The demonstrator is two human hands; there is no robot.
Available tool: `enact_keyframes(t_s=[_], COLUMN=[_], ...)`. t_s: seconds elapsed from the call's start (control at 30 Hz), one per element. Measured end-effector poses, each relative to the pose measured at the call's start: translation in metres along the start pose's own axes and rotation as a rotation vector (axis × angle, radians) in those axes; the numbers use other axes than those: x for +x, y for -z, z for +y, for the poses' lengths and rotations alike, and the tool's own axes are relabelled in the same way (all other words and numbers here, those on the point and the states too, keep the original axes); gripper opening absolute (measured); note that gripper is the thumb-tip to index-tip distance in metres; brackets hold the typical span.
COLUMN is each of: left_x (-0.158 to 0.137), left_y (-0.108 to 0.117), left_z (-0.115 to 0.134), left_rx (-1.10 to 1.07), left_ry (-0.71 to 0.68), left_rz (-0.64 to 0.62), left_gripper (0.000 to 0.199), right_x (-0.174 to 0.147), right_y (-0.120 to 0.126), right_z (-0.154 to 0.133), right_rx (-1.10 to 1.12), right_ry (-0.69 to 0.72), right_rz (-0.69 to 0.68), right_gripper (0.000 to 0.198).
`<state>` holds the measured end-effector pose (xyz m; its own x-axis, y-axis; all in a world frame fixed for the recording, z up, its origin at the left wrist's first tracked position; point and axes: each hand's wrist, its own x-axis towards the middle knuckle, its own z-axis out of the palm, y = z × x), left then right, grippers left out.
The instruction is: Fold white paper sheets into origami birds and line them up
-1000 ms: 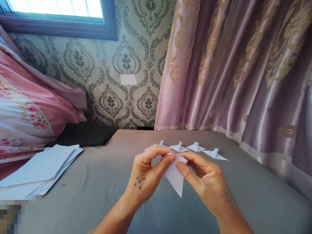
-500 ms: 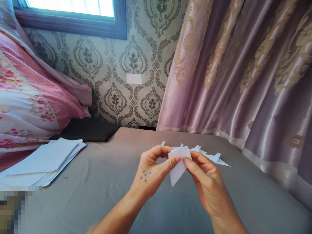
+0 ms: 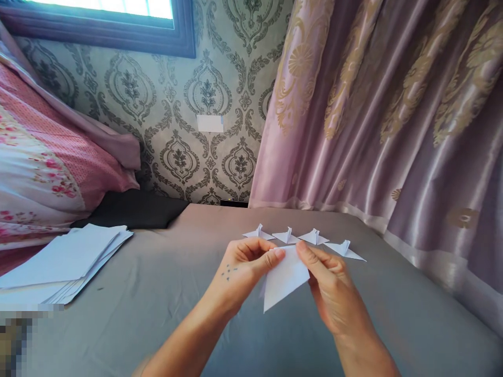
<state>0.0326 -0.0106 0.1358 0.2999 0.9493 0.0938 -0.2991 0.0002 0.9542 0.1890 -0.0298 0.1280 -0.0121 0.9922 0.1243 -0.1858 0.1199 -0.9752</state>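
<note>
A folded piece of white paper (image 3: 286, 277) is held up in front of me, its lower end tapering to a point at the left. My left hand (image 3: 247, 267) pinches its upper left edge between thumb and fingers. On the upper right corner, my right hand (image 3: 328, 272) has a similar pinch, thumb on the near face. The fingertips behind the paper are hidden. Just beyond my hands, several folded paper figures (image 3: 314, 237) with pointed wings stand in a row on the grey sheet (image 3: 176, 324).
At the left lies a stack of white paper sheets (image 3: 66, 256), with a dark folded cloth (image 3: 133, 209) behind it. Pink floral fabric (image 3: 47, 173) hangs at the left. A purple curtain (image 3: 346, 115) borders the right side, and a patterned wall (image 3: 181, 157) stands at the back.
The paper has turned and now shows a wider face, its point further down and left. The view has shifted slightly, and more of the row of figures shows above my hands.
</note>
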Motion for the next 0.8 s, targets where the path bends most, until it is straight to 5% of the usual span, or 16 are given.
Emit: enact_keyframes(t_s=[0.2, 0.4, 0.5, 0.6, 0.7, 0.8], left_x=[0.007, 0.008, 0.012, 0.017, 0.018, 0.017], left_y=[0.004, 0.005, 0.01, 0.015, 0.015, 0.015], left_z=[-0.005, -0.004, -0.007, -0.012, -0.014, -0.012], left_rx=[-0.012, -0.006, 0.036, 0.085, 0.038, -0.016], left_ry=[0.035, 0.139, 0.159, 0.168, 0.136, 0.115], left_rz=[0.069, -0.107, -0.061, -0.007, 0.01, 0.014], left_gripper=[0.032, 0.033, 0.034, 0.04, 0.04, 0.057], right_x=[0.001, 0.004, 0.003, 0.0, 0.0, 0.003], right_y=[0.004, 0.008, 0.01, 0.01, 0.005, 0.002], right_z=[-0.002, 0.005, 0.006, 0.003, 0.003, 0.007], right_rx=[-0.113, -0.252, -0.567, -0.985, -1.209, -1.168], right_ry=[-0.037, 0.078, 0.352, 0.688, 0.827, 0.86], right_rz=[-0.107, 0.095, 0.182, 0.071, -0.038, 0.008], right_gripper=[0.023, 0.031, 0.039, 0.05, 0.053, 0.042])
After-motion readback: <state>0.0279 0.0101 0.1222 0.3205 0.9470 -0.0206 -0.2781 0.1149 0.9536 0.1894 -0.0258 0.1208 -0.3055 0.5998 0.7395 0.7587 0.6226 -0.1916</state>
